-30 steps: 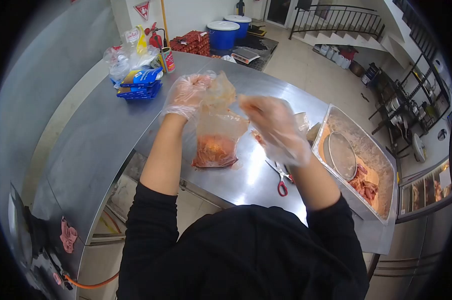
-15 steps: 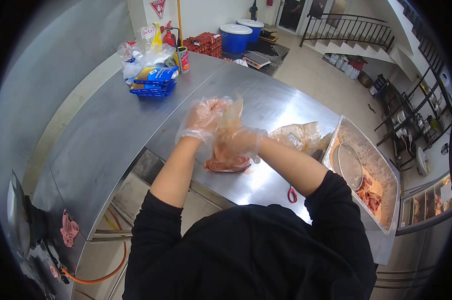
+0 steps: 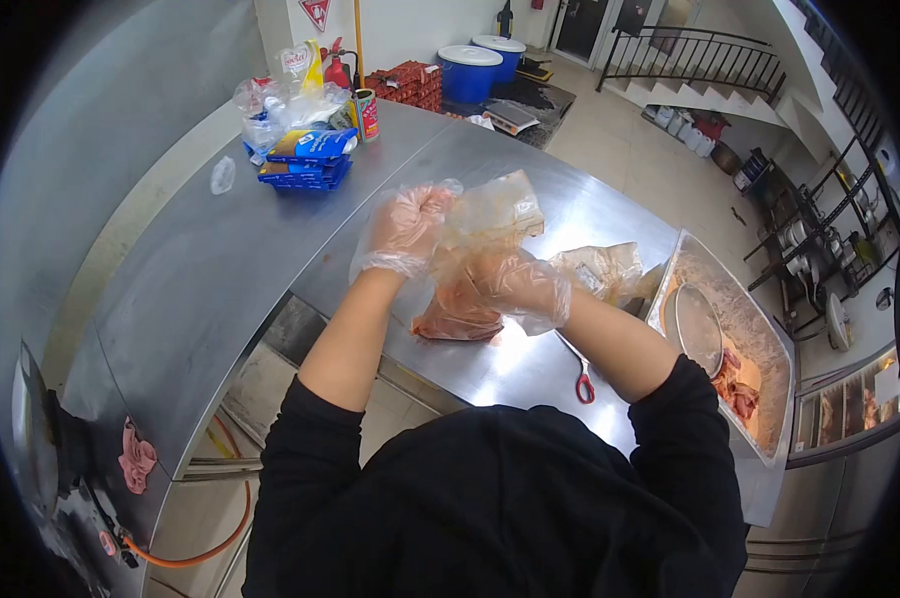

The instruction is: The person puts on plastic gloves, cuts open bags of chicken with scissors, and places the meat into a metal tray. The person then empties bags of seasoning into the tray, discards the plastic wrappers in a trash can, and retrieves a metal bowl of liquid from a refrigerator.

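Note:
A clear plastic bag of raw meat (image 3: pixel 457 317) rests on the steel table, its loose top (image 3: pixel 505 207) standing up and folding over to the right. My left hand (image 3: pixel 408 231), in a clear plastic glove, is closed on the left side of the bag's upper part. Lower down and to the right, my gloved right hand (image 3: pixel 518 284) has its fingers wrapped round the bag's neck. Another crumpled plastic bag (image 3: pixel 601 267) lies just beyond my right wrist. Red-handled scissors (image 3: pixel 585 384) lie below my right forearm.
At the right, a metal tray (image 3: pixel 781 384) holds orange-tan powder, a round sieve (image 3: pixel 698 324) and meat pieces (image 3: pixel 737 384). Blue packets (image 3: pixel 307 159), plastic bags (image 3: pixel 296 105) and a can (image 3: pixel 367 116) stand at the far left. A plastic scrap (image 3: pixel 223 175) lies nearby.
My right hand has moved slightly right, and the bag's top has spread out to the right. A clear plastic scrap has appeared on the table at left. More of the scissors shows.

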A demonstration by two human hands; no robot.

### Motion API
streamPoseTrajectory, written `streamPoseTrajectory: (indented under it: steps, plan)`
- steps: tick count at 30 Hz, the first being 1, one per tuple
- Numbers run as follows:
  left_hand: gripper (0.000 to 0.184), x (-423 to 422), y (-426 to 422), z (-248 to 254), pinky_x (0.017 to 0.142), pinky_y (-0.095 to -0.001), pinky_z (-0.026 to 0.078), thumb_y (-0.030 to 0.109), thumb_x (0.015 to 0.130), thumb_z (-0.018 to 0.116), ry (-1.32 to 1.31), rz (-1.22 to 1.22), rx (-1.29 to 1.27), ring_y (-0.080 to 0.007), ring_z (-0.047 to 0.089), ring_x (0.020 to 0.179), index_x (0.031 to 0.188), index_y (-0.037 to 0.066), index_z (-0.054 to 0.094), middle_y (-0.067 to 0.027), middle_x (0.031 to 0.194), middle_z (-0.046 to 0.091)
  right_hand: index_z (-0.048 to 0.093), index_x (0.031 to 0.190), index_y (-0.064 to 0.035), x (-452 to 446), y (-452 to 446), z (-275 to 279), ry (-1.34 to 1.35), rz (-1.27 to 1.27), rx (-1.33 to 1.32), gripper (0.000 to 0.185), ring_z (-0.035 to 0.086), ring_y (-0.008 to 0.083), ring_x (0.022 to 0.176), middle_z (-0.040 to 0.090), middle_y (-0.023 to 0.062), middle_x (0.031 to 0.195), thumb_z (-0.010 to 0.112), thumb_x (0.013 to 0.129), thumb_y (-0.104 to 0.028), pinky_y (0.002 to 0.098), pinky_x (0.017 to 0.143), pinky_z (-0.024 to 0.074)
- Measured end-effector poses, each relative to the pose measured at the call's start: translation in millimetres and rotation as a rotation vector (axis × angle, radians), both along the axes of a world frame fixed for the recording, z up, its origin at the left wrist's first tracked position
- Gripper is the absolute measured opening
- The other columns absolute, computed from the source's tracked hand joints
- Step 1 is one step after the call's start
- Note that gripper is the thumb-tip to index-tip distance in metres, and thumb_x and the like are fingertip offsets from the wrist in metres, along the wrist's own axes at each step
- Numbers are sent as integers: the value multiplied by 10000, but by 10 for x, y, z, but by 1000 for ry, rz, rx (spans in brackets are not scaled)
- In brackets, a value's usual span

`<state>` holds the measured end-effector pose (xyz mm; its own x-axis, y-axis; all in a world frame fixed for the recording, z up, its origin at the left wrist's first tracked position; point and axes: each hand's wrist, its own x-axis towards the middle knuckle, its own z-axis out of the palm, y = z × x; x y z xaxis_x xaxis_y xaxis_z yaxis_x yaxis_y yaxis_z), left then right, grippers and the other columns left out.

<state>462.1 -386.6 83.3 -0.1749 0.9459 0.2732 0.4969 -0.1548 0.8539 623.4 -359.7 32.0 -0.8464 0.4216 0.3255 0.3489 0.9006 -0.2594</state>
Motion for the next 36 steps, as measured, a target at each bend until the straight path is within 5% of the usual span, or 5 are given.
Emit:
streamPoseTrajectory:
  steps: [7,12,16,23,36]
  plan:
    - [249,197,-13,26,624,-294,435,278,805,550,88,-84,-12,-141,560,654,833,47,638,-76,724,628,534,1018,-101,-111,407,-1090,-379,-59,1077,246,522,182,911,544,86,985,468,815,-224,323,802,428]
    - [294,79,-14,-95,620,-337,430,310,809,521,53,-72,-29,-244,572,642,873,44,630,-148,728,611,506,1071,-93,-217,-177,-169,-683,28,361,280,546,160,862,562,75,947,437,825,-210,298,772,458]
    - [308,13,-41,-6,595,-355,424,330,812,517,33,-34,34,-274,557,616,817,43,628,-148,685,597,539,991,-49,-24,-72,-73,-416,60,1050,257,577,168,724,590,81,822,471,796,-202,262,670,484]
    - [319,143,20,103,565,-368,412,349,807,521,94,-16,108,-297,534,582,758,50,622,-157,639,571,599,824,-38,349,-188,151,118,-90,-380,156,594,223,685,597,128,739,559,740,-163,305,617,466]
    - [309,435,52,277,609,-291,431,338,805,546,2,-106,91,-142,542,614,788,44,638,-70,671,613,612,863,-1,697,-650,1034,262,-612,-438,162,556,160,646,602,81,704,606,726,-86,284,620,451]
